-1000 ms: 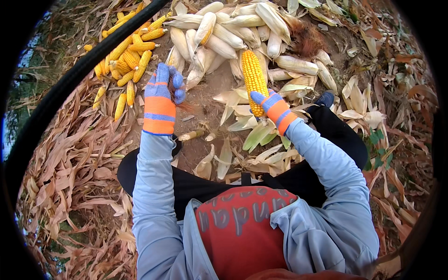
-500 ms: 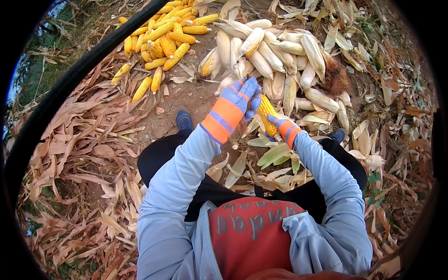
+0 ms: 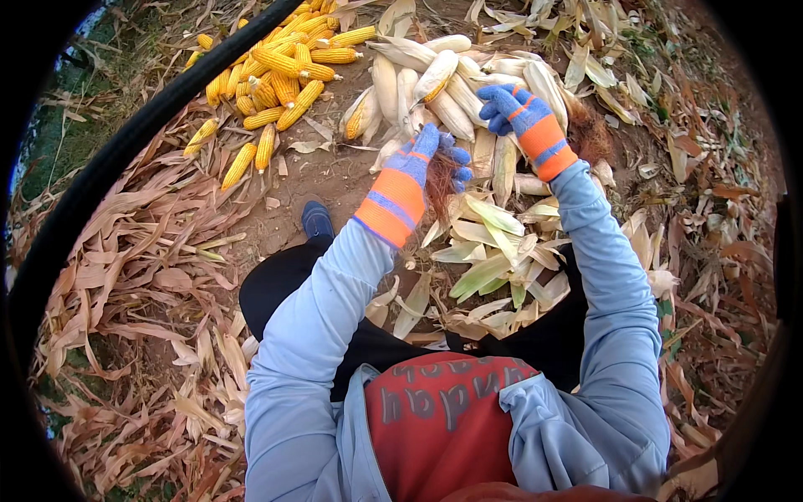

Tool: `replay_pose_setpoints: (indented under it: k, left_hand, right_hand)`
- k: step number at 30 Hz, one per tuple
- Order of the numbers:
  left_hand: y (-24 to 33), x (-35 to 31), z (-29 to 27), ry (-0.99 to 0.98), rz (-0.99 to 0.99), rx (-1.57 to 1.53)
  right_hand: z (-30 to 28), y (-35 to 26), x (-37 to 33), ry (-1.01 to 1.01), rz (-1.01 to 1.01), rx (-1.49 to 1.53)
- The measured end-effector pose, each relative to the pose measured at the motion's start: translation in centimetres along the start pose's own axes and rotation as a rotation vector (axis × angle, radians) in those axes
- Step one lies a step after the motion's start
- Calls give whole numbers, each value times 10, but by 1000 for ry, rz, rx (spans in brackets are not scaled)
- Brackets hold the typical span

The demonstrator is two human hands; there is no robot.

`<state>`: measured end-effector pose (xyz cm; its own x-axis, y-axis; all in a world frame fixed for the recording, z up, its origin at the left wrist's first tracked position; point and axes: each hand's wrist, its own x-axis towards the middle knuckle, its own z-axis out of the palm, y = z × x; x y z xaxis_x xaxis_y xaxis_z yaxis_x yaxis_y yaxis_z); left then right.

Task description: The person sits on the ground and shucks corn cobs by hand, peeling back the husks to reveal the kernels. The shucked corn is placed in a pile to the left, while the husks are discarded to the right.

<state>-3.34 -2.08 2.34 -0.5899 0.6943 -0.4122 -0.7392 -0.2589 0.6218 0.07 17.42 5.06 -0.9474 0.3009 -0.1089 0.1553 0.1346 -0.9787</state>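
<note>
My left hand [image 3: 416,166], in a blue and orange knit glove, is closed around a tuft of brown corn silk [image 3: 438,186] that hangs below the fingers. To its right and farther out, my right hand [image 3: 525,121], gloved alike, is over a heap of corn ears in pale husks [image 3: 458,115]. Its fingers are bent loosely, apart from the thumb, and I see nothing in them. Part of the heap is hidden under this hand. Loose green and cream husks [image 3: 493,263] lie between my legs, just below the hands.
Bare yellow corn cobs [image 3: 288,63] are piled at the far left, with a few loose cobs [image 3: 239,166] nearer. Dry husks and leaves [image 3: 159,301] cover the ground at both sides. A dark strap [image 3: 125,159] crosses the left of the view. My shoe [image 3: 316,219] rests on bare soil.
The yellow cob held between my hands is gone from them. My right hand has moved up and away to the husked heap. My left hand stays near its place, with more silk showing.
</note>
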Motion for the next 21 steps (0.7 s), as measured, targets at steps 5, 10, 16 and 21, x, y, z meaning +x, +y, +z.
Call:
replay_pose_setpoints:
  k: [5, 10, 16, 21]
  left_hand:
    - [-27, 16, -1, -99, -101, -90]
    - [-46, 23, 13, -163, -127, -18]
    - [-62, 31, 21, -131, -49, 18]
    - [-61, 30, 30, -65, -91, -22]
  right_hand:
    - [-5, 5, -62, 21, -25, -186]
    - [10, -1, -84, -152, 109, -152]
    - [13, 11, -82, -113, 91, -490]
    - [14, -2, -86, -100, 153, -437]
